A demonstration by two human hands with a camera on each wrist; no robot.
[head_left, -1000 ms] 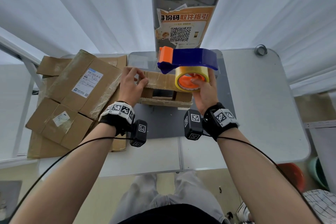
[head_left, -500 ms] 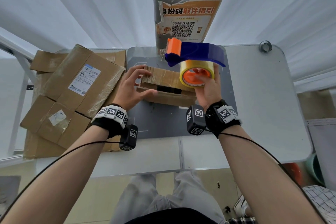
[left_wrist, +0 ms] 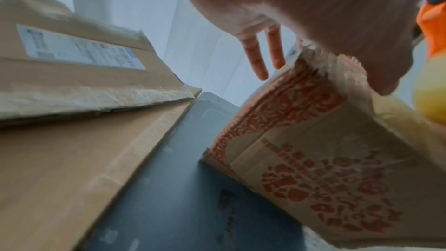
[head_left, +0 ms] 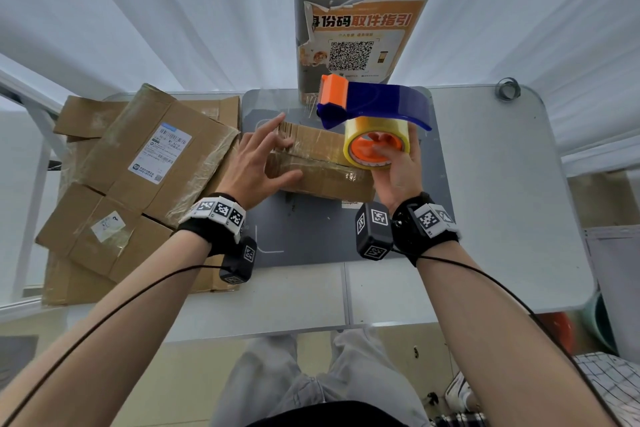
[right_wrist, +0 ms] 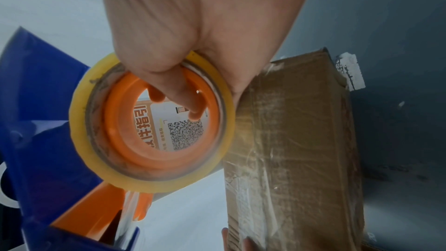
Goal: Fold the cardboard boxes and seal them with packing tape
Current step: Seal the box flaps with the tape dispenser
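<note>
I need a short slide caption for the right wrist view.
Right hand grips the tape dispenser through its roll's orange core, beside a taped cardboard box.

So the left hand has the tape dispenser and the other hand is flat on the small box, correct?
Not quite, the hands are swapped. The right hand grips the tape dispenser, fingers through the roll's orange core, as the right wrist view shows. The left hand is the one with fingers spread on the small box, seen in the head view.
</note>
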